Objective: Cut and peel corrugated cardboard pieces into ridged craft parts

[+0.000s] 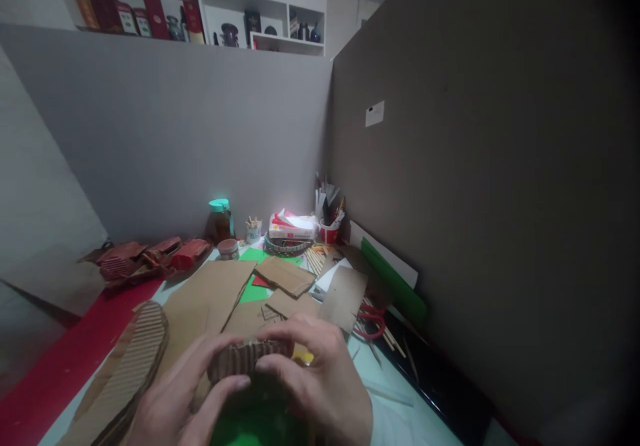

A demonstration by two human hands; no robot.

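Note:
At the bottom middle, a small curved piece of corrugated cardboard [243, 361] is held between both hands. My left hand [183, 393] grips its left end, thumb below and fingers above. My right hand [320, 373] pinches its right end the same way. Under the piece is a dark and green area, too dim to make out. To the left lies a long rounded cutout of corrugated cardboard [137, 353]. A large flat cardboard sheet [205, 293] and a smaller cardboard rectangle [285, 275] lie beyond the hands.
Red-handled scissors [371, 323] and thin wooden sticks lie to the right. At the back stand a jar with a teal lid [220, 221], a tissue box [293, 228] and a red-and-white cup [329, 233] of tools. Reddish wrapped bundles [187, 255] sit at the left.

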